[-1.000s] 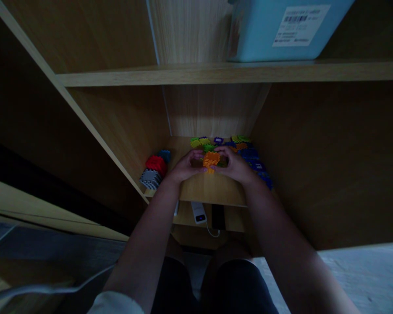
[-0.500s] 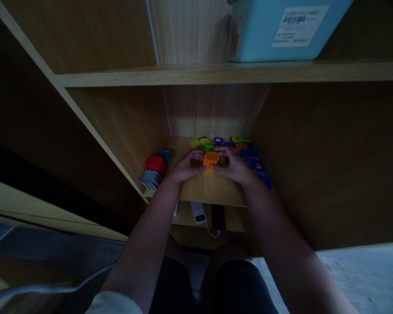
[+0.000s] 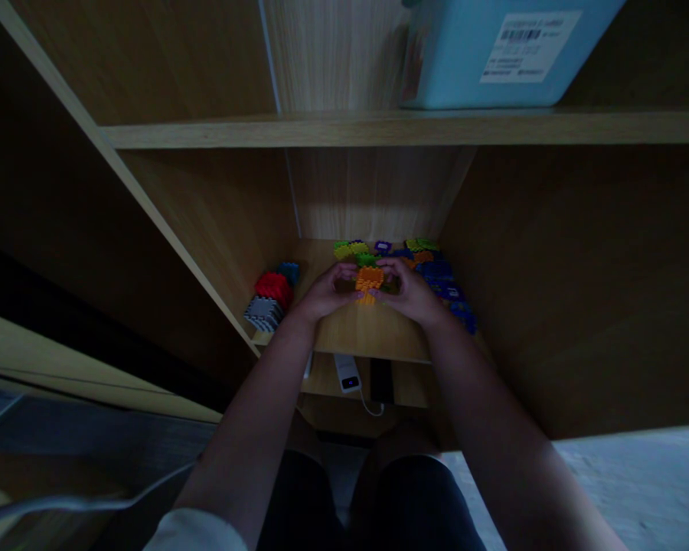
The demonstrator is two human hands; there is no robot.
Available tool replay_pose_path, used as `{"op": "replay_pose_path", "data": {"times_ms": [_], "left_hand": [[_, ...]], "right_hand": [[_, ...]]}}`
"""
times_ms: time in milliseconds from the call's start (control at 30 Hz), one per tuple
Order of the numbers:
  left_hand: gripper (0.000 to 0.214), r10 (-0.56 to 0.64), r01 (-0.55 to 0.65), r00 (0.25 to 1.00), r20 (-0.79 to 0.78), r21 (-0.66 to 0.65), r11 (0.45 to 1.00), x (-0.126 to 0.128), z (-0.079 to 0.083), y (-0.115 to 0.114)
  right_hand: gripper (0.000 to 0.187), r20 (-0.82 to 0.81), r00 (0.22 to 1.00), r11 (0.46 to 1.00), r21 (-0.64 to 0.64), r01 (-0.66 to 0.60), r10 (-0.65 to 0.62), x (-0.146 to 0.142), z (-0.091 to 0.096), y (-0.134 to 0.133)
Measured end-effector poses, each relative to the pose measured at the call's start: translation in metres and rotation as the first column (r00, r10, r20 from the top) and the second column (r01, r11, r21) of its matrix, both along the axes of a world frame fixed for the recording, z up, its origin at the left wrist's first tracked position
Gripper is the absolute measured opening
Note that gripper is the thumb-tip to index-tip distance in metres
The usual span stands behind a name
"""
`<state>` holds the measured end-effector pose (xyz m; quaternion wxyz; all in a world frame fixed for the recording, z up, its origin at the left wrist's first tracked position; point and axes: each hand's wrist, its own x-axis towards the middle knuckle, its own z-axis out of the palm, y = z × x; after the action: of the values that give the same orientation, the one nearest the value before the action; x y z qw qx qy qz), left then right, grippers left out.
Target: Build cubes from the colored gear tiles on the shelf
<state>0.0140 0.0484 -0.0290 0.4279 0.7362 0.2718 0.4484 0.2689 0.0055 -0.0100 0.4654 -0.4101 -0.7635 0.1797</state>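
Both my hands reach into a low wooden shelf compartment (image 3: 367,333). My left hand (image 3: 324,291) and my right hand (image 3: 413,291) are curled round an orange toothed plastic block (image 3: 369,280), fingers pinching it from either side. A green block (image 3: 367,259) lies just behind it. Behind and to the right lie several loose blocks: yellow-green ones (image 3: 347,248), a purple one (image 3: 382,246) and a row of blue ones (image 3: 445,283).
At the left of the shelf stand a red block cube (image 3: 273,286), a grey one (image 3: 262,312) and a teal one (image 3: 290,271). A white power bank with cable (image 3: 347,373) lies on the lower board. A light blue labelled bin (image 3: 505,50) sits on the shelf above.
My hands have stayed on the orange block, the fingers shifting only slightly. The view has barely moved.
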Motion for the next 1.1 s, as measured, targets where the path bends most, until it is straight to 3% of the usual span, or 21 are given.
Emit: {"op": "replay_pose_path", "data": {"times_ms": [1100], "left_hand": [[0.074, 0.002, -0.002, 1.000, 0.030, 0.019, 1.000, 0.0025, 0.0075, -0.0049]], "right_hand": [[0.055, 0.006, 1.000, 1.000, 0.003, 0.008, -0.008, -0.0007, 0.0052, -0.0041]]}}
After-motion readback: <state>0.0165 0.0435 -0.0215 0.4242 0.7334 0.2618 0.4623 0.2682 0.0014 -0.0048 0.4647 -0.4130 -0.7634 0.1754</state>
